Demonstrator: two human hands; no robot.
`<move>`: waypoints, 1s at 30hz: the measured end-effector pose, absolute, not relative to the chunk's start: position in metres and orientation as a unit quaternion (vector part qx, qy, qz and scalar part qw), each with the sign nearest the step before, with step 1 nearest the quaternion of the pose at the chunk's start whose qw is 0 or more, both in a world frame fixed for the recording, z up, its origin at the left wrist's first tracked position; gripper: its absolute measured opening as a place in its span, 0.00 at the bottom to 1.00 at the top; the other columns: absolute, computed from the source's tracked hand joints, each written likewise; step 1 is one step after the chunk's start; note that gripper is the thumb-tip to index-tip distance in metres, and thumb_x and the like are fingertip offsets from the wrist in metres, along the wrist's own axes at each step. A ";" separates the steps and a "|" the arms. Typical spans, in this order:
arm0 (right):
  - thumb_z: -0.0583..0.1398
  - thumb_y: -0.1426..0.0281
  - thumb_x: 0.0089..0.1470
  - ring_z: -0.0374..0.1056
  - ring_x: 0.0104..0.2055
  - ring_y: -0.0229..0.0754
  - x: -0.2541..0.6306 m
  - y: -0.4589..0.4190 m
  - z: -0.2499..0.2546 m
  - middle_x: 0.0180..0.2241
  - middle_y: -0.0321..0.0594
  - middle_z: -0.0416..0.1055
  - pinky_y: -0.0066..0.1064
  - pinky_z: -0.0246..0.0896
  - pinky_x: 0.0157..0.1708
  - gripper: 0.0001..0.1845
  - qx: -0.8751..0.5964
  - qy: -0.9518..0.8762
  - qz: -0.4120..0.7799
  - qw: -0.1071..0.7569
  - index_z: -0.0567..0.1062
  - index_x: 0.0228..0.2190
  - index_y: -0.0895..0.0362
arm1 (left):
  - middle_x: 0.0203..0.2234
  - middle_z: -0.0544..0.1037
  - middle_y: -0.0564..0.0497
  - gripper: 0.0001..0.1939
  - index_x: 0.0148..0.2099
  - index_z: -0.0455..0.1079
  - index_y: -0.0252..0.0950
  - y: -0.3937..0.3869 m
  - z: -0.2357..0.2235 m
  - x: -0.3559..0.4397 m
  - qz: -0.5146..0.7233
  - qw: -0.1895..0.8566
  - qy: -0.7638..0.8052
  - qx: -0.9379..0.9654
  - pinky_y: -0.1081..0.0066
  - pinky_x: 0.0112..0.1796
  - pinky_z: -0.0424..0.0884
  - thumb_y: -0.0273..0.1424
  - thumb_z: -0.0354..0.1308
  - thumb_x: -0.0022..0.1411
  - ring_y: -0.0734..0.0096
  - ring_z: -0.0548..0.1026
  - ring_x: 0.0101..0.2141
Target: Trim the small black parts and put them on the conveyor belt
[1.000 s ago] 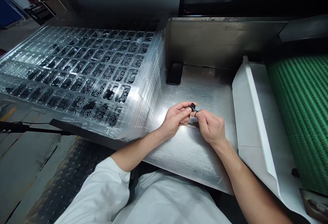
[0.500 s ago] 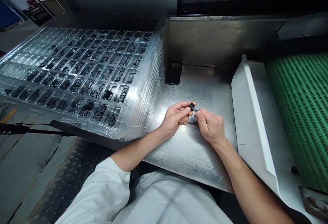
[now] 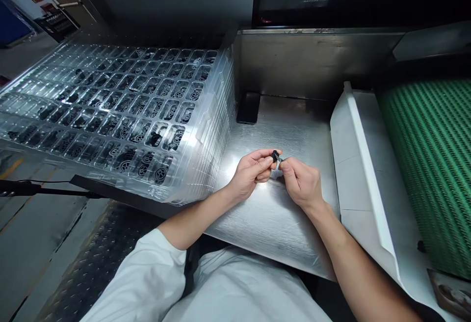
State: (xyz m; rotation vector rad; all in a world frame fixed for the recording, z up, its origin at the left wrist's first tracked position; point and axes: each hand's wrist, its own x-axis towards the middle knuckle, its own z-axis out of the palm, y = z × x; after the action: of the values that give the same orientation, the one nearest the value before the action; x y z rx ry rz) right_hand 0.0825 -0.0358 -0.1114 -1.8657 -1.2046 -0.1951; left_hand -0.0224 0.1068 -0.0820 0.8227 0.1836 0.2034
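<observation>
Over the middle of the brushed metal worktop, my left hand pinches a small black part between thumb and fingers. My right hand is closed close beside it, gripping a thin blade-like piece whose tip meets the black part. Most of that piece is hidden in the fingers, so its exact kind does not show. To the left, a stack of clear plastic trays has compartments holding small black wheel-like parts.
A black phone lies at the worktop's back left corner. On the right, a white guard stands between the worktop and a green conveyor belt. A metal wall closes the back.
The camera view has shifted slightly, so the scene sits a little lower. Both hands keep their grips, with only a small shift at the fingertips around the black part.
</observation>
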 end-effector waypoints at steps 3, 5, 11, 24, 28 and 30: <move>0.49 0.56 0.77 0.60 0.22 0.41 0.082 -0.038 -0.109 0.22 0.34 0.63 0.35 0.51 0.26 0.25 -0.736 -0.476 -0.078 0.475 0.69 0.28 0.53 | 0.30 0.71 0.53 0.21 0.51 0.78 0.33 0.107 -0.082 -0.022 0.091 0.913 0.089 0.388 0.76 0.23 0.46 0.37 0.72 0.59 0.88 0.55 0.20; 0.49 0.55 0.77 0.60 0.23 0.42 0.082 -0.038 -0.108 0.22 0.34 0.63 0.35 0.53 0.26 0.26 -0.721 -0.466 -0.064 0.509 0.72 0.31 0.53 | 0.30 0.71 0.52 0.21 0.50 0.78 0.32 0.107 -0.082 -0.022 0.085 0.914 0.094 0.386 0.76 0.23 0.46 0.38 0.72 0.58 0.88 0.55 0.20; 0.60 0.50 0.71 0.56 0.22 0.40 0.077 -0.033 -0.106 0.22 0.31 0.63 0.33 0.51 0.24 0.22 -0.717 -0.398 -0.024 0.572 0.76 0.32 0.53 | 0.28 0.72 0.52 0.24 0.50 0.77 0.31 0.105 -0.087 -0.022 0.073 0.908 0.094 0.401 0.76 0.22 0.45 0.39 0.73 0.56 0.87 0.55 0.20; 0.61 0.64 0.70 0.54 0.23 0.37 0.068 -0.028 -0.105 0.23 0.29 0.63 0.30 0.49 0.24 0.14 -0.707 -0.390 -0.033 0.590 0.73 0.30 0.54 | 0.26 0.74 0.52 0.23 0.50 0.77 0.31 0.101 -0.097 -0.018 0.106 0.874 0.082 0.466 0.76 0.21 0.46 0.42 0.71 0.58 0.87 0.56 0.18; 0.61 0.63 0.70 0.56 0.23 0.39 0.068 -0.028 -0.111 0.24 0.30 0.63 0.31 0.51 0.26 0.13 -0.712 -0.358 -0.055 0.602 0.73 0.32 0.54 | 0.27 0.74 0.52 0.23 0.48 0.78 0.32 0.100 -0.096 -0.018 0.106 0.879 0.097 0.455 0.75 0.21 0.45 0.44 0.71 0.58 0.87 0.55 0.18; 0.61 0.60 0.70 0.57 0.23 0.39 0.071 -0.029 -0.114 0.24 0.31 0.64 0.32 0.52 0.26 0.14 -0.718 -0.328 -0.056 0.612 0.73 0.33 0.54 | 0.27 0.75 0.52 0.23 0.47 0.78 0.32 0.101 -0.094 -0.018 0.109 0.880 0.101 0.450 0.75 0.21 0.45 0.44 0.71 0.58 0.87 0.55 0.18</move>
State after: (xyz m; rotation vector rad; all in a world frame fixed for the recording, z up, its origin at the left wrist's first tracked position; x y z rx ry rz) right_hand 0.0707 -0.0290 -0.1143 -1.6552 -0.7557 -0.1285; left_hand -0.0182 0.1007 -0.0945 0.9382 0.2097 0.2269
